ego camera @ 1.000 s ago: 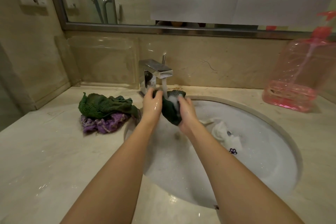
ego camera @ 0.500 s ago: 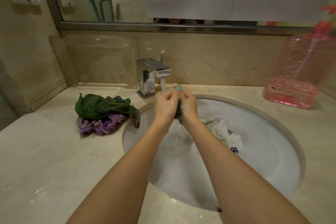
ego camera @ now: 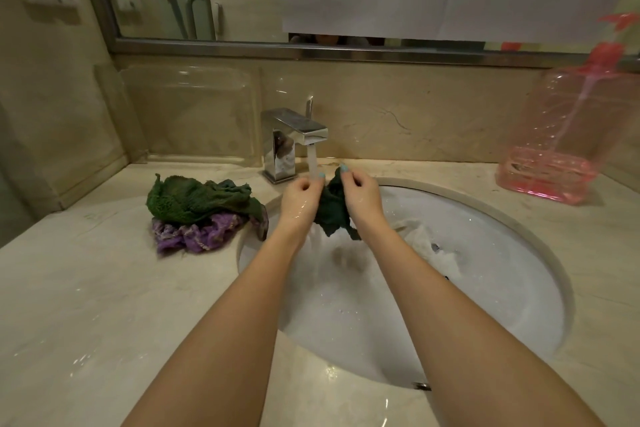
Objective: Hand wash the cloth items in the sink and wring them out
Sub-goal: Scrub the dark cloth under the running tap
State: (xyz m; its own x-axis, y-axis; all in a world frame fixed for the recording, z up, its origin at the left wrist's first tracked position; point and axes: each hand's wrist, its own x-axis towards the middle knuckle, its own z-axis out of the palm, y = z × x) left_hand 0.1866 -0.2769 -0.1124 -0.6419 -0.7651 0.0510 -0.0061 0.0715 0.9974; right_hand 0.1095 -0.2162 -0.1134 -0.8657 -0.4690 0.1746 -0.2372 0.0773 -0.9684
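A small dark green cloth (ego camera: pixel 333 210) hangs between my two hands over the white sink (ego camera: pixel 519 274), just right of the running tap stream. My left hand (ego camera: pixel 301 199) pinches its left top edge and my right hand (ego camera: pixel 360 198) pinches its right top edge. A white cloth (ego camera: pixel 429 246) with dark print lies in the foamy water at the sink's right side. On the counter to the left, a green towel (ego camera: pixel 197 198) is piled on a purple cloth (ego camera: pixel 197 234).
The chrome faucet (ego camera: pixel 291 142) runs water at the sink's back rim. A pink plastic bottle (ego camera: pixel 568 135) stands on the counter at the right. A clear tray (ego camera: pixel 190 114) leans against the back wall at left, under the mirror.
Both hands were rubbing the bunched dark cloth together under the stream. Now they have drawn apart a little and the cloth hangs spread between them.
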